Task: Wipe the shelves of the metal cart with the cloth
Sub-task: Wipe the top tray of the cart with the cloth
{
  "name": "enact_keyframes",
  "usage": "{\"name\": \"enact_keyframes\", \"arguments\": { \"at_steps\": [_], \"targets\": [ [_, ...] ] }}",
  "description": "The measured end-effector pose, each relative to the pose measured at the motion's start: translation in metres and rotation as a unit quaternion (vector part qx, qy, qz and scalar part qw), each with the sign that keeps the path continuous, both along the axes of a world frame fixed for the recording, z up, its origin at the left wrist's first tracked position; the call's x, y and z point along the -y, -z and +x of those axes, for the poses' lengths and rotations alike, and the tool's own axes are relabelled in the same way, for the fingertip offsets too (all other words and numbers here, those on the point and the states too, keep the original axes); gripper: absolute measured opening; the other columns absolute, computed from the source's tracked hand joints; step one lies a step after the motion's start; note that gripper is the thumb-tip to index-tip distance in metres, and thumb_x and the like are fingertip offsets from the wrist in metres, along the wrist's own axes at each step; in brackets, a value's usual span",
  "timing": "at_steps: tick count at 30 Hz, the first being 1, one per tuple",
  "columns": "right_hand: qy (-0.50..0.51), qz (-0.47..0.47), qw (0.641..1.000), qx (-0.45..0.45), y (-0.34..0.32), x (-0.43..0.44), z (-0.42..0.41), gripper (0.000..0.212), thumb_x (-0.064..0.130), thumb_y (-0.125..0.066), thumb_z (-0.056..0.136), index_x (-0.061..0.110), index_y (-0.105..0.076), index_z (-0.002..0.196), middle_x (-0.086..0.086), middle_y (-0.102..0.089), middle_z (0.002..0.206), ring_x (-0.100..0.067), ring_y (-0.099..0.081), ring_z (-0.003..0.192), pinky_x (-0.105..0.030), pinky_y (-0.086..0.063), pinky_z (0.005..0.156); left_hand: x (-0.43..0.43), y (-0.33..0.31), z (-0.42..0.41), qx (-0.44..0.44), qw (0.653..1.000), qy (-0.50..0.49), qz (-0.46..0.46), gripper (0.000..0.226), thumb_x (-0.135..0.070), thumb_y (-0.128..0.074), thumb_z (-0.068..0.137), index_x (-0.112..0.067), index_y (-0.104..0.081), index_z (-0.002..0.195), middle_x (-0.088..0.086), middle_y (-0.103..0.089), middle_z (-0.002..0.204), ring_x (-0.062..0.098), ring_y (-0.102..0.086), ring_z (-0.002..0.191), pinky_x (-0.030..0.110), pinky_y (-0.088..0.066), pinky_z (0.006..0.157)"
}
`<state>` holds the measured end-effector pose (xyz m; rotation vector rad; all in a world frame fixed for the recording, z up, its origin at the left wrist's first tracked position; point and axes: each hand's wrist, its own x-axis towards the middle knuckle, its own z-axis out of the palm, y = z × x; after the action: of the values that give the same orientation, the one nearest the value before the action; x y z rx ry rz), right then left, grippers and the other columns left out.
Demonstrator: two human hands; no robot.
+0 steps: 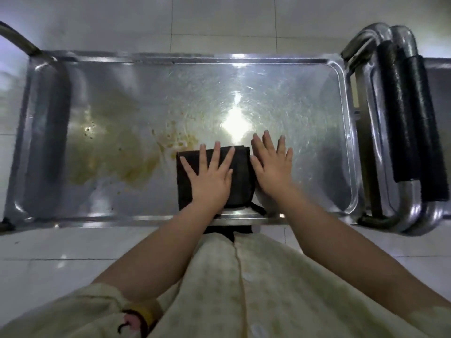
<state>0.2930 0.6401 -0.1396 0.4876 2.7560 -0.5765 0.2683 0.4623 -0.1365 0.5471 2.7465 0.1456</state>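
Clothing [268, 289] of pale yellow fills the near edge at 6 o'clock, and both bare forearms reach forward from it. The left hand [210, 176] lies flat on the cloth [241, 169], fingers straight and spread, gripping nothing. The cloth is dark and folded. It lies on the cart's top shelf [305, 101], against the near rim at about the middle of the shelf's length, and one corner hangs over that rim. The right hand [273, 167] lies flat on bare metal just beside the cloth, at its 3 o'clock. Its fingers are straight and spread, holding nothing, with the thumb at the cloth's edge.

Yellow-brown stains [117, 154], smears and specks, cover the shelf from 9 to 10 o'clock of the cloth. A bright glare [235, 118] sits at the cloth's 12 o'clock, ringed by swirled marks. At the shelf's 3 o'clock end stand tubular handles [400, 45] wrapped in black padding [400, 118]. A curved tube [19, 37] rises at the 10 o'clock corner. Pale floor tiles [219, 20] lie beyond at 12 o'clock.
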Motion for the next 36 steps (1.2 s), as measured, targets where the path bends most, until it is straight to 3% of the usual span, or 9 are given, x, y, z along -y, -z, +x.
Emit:
{"name": "enact_keyframes", "arguments": {
  "at_steps": [4, 8, 11, 18, 22, 25, 30, 36],
  "targets": [
    [-0.045, 0.071, 0.996, 0.019, 0.013, 0.003, 0.005, 0.056, 0.053, -0.015, 0.102, 0.041, 0.001, 0.154, 0.009, 0.008, 0.164, -0.029, 0.016, 0.149, -0.056, 0.010, 0.117, 0.013, 0.011, -0.013, -0.001, 1.000, -0.025, -0.015, 0.055, -0.063, -0.006, 0.097, -0.053, 0.012, 0.148, -0.011, 0.009, 0.164, 0.037, 0.010, 0.149, 0.074, 0.018, 0.104],
    [-0.043, 0.102, 0.994, 0.015, 0.019, 0.005, 0.005, 0.057, 0.056, -0.008, 0.099, 0.042, 0.008, 0.153, 0.010, 0.015, 0.161, -0.032, 0.015, 0.149, -0.058, 0.008, 0.118, 0.066, 0.014, -0.092, -0.014, 0.993, -0.111, -0.031, 0.061, -0.073, -0.004, 0.091, -0.054, 0.010, 0.148, -0.010, 0.011, 0.164, 0.037, 0.011, 0.149, 0.073, 0.018, 0.104],
    [-0.041, 0.107, 0.993, 0.011, 0.022, 0.009, 0.005, 0.058, 0.057, -0.004, 0.098, 0.043, 0.013, 0.151, 0.010, 0.017, 0.160, -0.032, 0.016, 0.149, -0.058, 0.009, 0.117, 0.090, 0.009, -0.127, 0.006, 0.992, -0.115, -0.050, 0.062, -0.072, -0.003, 0.090, -0.054, 0.012, 0.148, -0.008, 0.016, 0.164, 0.038, 0.014, 0.148, 0.076, 0.011, 0.105],
    [-0.045, 0.106, 0.992, 0.043, 0.020, 0.007, 0.005, 0.057, 0.052, -0.008, 0.101, 0.043, 0.020, 0.149, 0.005, 0.019, 0.163, -0.036, 0.022, 0.147, -0.065, 0.010, 0.114, 0.063, 0.011, -0.010, -0.005, 0.997, -0.074, -0.037, 0.063, -0.075, 0.006, 0.088, -0.054, 0.019, 0.146, 0.001, 0.017, 0.163, 0.039, 0.017, 0.147, 0.074, 0.012, 0.107],
    [-0.065, 0.100, 0.993, 0.026, 0.015, 0.023, -0.019, 0.055, 0.048, -0.012, 0.102, 0.044, 0.011, 0.152, 0.010, 0.017, 0.163, -0.039, 0.024, 0.145, -0.068, 0.019, 0.108, 0.066, 0.012, 0.054, -0.020, 0.998, -0.053, -0.038, 0.065, -0.076, -0.002, 0.090, -0.053, 0.007, 0.150, 0.000, 0.006, 0.165, 0.040, 0.010, 0.149, 0.077, 0.009, 0.105],
    [-0.066, 0.094, 0.993, 0.003, 0.014, 0.031, -0.042, 0.055, 0.048, -0.013, 0.103, 0.043, 0.007, 0.154, 0.008, 0.011, 0.164, -0.038, 0.019, 0.147, -0.069, 0.013, 0.110, 0.069, 0.012, 0.058, -0.024, 0.997, -0.059, -0.036, 0.066, -0.077, -0.008, 0.089, -0.054, 0.002, 0.150, -0.003, 0.003, 0.165, 0.043, 0.009, 0.148, 0.080, 0.006, 0.102],
    [-0.059, 0.115, 0.991, -0.019, 0.023, 0.034, -0.044, 0.056, 0.048, -0.012, 0.102, 0.041, 0.006, 0.154, 0.006, 0.010, 0.164, -0.039, 0.015, 0.148, -0.070, 0.005, 0.111, 0.065, 0.016, 0.000, -0.031, 0.999, -0.016, -0.024, 0.067, -0.080, -0.010, 0.089, -0.055, -0.002, 0.150, -0.004, 0.002, 0.165, 0.045, 0.010, 0.147, 0.083, 0.002, 0.100],
    [-0.049, 0.126, 0.990, -0.034, 0.030, 0.034, -0.045, 0.058, 0.049, -0.020, 0.101, 0.039, -0.002, 0.156, 0.004, 0.001, 0.165, -0.038, 0.010, 0.149, -0.069, 0.001, 0.113, 0.019, 0.021, -0.146, -0.040, 0.999, 0.024, -0.022, 0.067, -0.082, -0.002, 0.084, -0.059, 0.010, 0.146, -0.008, 0.010, 0.165, 0.042, 0.015, 0.147, 0.081, 0.005, 0.101]
  ]
}}
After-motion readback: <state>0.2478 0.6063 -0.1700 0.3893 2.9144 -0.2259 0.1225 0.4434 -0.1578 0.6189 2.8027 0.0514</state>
